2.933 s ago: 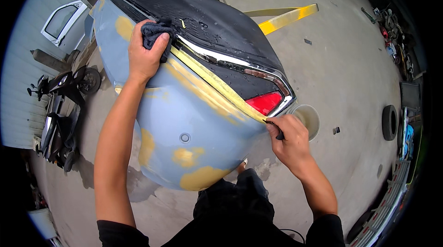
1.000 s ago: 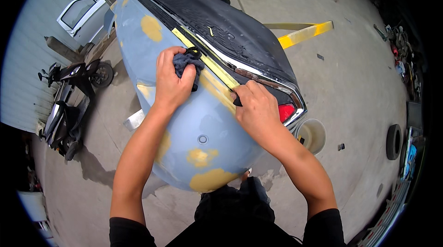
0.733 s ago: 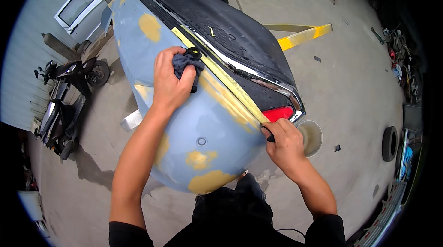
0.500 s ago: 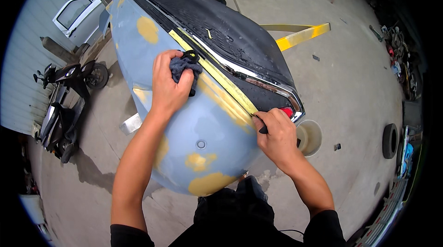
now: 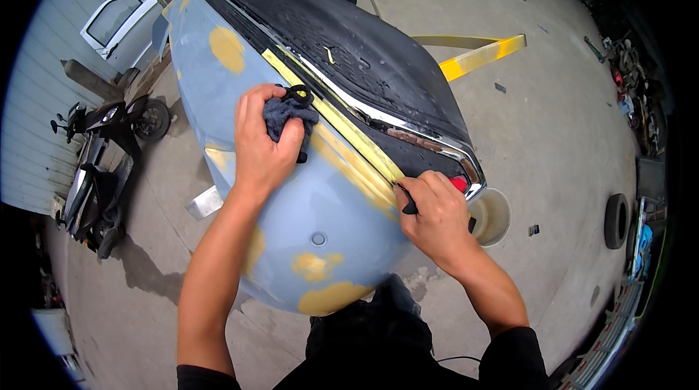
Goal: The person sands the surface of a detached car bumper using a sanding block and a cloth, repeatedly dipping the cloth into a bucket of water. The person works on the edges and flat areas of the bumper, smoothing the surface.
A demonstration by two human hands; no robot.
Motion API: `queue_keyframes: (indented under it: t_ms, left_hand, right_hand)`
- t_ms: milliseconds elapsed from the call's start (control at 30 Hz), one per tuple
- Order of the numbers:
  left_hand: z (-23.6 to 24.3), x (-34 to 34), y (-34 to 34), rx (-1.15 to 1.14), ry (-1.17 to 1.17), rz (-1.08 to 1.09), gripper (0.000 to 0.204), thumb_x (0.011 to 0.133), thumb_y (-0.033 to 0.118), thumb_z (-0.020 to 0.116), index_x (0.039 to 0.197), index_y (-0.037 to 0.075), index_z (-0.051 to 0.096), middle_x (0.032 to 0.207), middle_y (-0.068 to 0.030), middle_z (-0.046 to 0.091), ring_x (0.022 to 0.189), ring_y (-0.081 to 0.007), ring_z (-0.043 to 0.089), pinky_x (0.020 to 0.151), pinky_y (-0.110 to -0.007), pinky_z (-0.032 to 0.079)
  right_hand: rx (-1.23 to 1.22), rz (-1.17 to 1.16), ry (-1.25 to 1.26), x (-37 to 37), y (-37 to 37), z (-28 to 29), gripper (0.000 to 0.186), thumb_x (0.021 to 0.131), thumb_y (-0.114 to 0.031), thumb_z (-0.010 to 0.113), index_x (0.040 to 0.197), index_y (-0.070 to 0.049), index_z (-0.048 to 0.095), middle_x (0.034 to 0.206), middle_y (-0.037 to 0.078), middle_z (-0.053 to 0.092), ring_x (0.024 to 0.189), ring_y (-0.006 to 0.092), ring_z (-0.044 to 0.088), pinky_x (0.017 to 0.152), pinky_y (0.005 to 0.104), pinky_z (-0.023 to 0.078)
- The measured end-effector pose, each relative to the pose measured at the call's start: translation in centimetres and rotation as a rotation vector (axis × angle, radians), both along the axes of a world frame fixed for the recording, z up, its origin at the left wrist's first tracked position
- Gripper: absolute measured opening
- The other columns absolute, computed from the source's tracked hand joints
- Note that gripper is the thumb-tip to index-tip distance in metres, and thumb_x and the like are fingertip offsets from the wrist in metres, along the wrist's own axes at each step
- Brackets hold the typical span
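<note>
A grey-blue car bumper (image 5: 291,204) with yellowish filler patches lies below me. Yellow masking tape (image 5: 348,130) runs along its edge, beside a chrome trim strip (image 5: 342,95) and a black textured panel (image 5: 313,18). My left hand (image 5: 263,139) is closed around a crumpled dark grey cloth (image 5: 288,115) and rests on the bumper by the tape. My right hand (image 5: 435,214) pinches a small tool with a black handle (image 5: 409,202) at the tape's near end. Its tip is too small to make out. Near that hand, a red piece (image 5: 459,184) sits inside the trim.
A yellow stand leg (image 5: 484,56) sticks out at the right. Beyond my right hand a bucket (image 5: 489,217) stands on the floor. A black scooter (image 5: 109,164) and a white car door (image 5: 120,26) are at the left, a tyre (image 5: 615,221) at the far right.
The view has shifted slightly, and my right hand with the black-handled tool sits a touch further left. My left hand still holds the cloth at about the same spot on the bumper.
</note>
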State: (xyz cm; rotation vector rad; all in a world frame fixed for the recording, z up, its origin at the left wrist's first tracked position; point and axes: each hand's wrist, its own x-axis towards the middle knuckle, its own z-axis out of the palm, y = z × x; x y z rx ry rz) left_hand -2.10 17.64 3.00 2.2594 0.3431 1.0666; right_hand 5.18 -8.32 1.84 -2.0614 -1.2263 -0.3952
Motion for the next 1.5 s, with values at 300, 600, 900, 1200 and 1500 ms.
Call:
queue_keyframes:
  t_ms: [300,600,900,1200,1500]
  left_hand:
    - [0.0,0.0,0.0,0.004,0.002,0.003,0.038,0.074,0.007,0.062,0.111,0.001,0.056,0.115,-0.0153,0.059,0.108,-0.0340,0.054,0.097,-0.042,0.044]
    - [-0.1,-0.2,-0.2,-0.005,0.016,0.027,0.038,0.077,0.008,0.061,0.114,0.001,0.055,0.117,-0.0156,0.059,0.109,-0.0305,0.056,0.099,-0.038,0.043]
    - [0.1,0.2,-0.2,-0.048,0.012,0.000,0.035,0.078,0.008,0.061,0.111,0.001,0.056,0.114,-0.0148,0.060,0.107,-0.0313,0.055,0.097,-0.039,0.044]
    - [-0.2,0.0,-0.1,-0.032,-0.007,0.018,0.035,0.079,0.009,0.060,0.112,0.001,0.056,0.114,-0.0146,0.060,0.106,-0.0291,0.057,0.097,-0.037,0.045]
    - [-0.3,0.1,0.0,0.022,-0.038,0.013,0.035,0.075,0.009,0.063,0.109,0.001,0.057,0.112,-0.0148,0.060,0.106,-0.0327,0.056,0.097,-0.040,0.044]
  right_hand:
    - [-0.007,0.016,0.019,-0.5,0.7,0.4,0.022,0.073,0.004,0.075,0.092,-0.002,0.067,0.076,0.010,0.058,0.067,0.0294,0.060,0.060,0.0387,0.049]
    - [0.007,0.069,-0.006,0.3,4.1,0.7,0.026,0.069,0.004,0.070,0.094,-0.001,0.066,0.080,0.012,0.057,0.073,0.0310,0.060,0.065,0.0408,0.050]
    - [0.267,0.029,-0.016,2.5,12.1,4.7,0.016,0.071,-0.001,0.070,0.087,-0.002,0.067,0.081,0.013,0.062,0.077,0.0320,0.064,0.067,0.0412,0.053]
    - [-0.025,0.014,0.034,1.0,2.7,2.2,0.018,0.074,-0.004,0.072,0.090,-0.003,0.065,0.080,0.011,0.062,0.074,0.0311,0.064,0.064,0.0405,0.054]
    - [-0.012,0.063,-0.050,0.2,2.4,0.6,0.021,0.075,0.002,0.074,0.094,-0.001,0.064,0.079,0.012,0.060,0.072,0.0313,0.062,0.063,0.0393,0.051]
